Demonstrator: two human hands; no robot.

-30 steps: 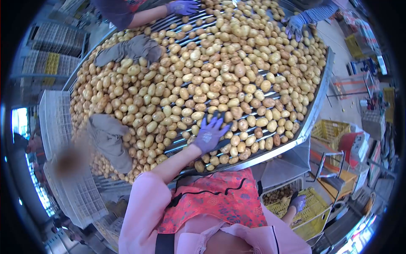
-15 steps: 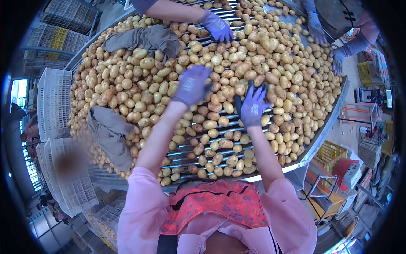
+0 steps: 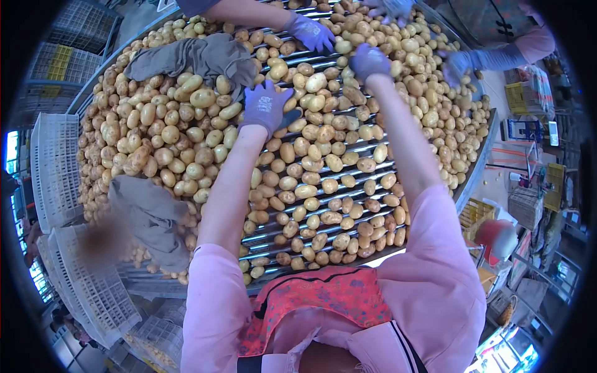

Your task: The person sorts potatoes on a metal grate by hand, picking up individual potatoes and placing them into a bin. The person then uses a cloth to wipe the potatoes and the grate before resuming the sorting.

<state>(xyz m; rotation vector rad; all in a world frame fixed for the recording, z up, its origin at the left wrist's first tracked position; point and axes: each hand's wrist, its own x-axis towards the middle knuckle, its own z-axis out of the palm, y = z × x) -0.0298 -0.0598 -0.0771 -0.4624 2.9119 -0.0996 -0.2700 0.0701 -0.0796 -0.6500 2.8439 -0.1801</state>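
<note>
Many potatoes (image 3: 325, 133) lie over a table of metal rollers (image 3: 264, 239). My left hand (image 3: 264, 107), in a purple glove with a dark palm, rests on potatoes left of the middle, fingers spread and holding nothing visible. Farther forward and to the right, my right hand (image 3: 371, 62) in a matching glove reaches onto the potatoes by the right-hand heap. Its fingers point away and are mostly hidden behind the back of the hand. Between my arms the potatoes lie more thinly, with rollers showing through.
Grey cloths (image 3: 186, 57) (image 3: 149, 211) lie on the left heap. Another person's gloved hand (image 3: 311, 32) reaches in at the top; a different person's gloved hands (image 3: 457, 65) work at the upper right. White crates (image 3: 56, 174) stand left, a yellow crate (image 3: 476, 214) right.
My right hand has moved forward, away from my body, to the far part of the potatoes. My left hand has shifted slightly left and forward. The co-worker's hands at upper right have moved apart.
</note>
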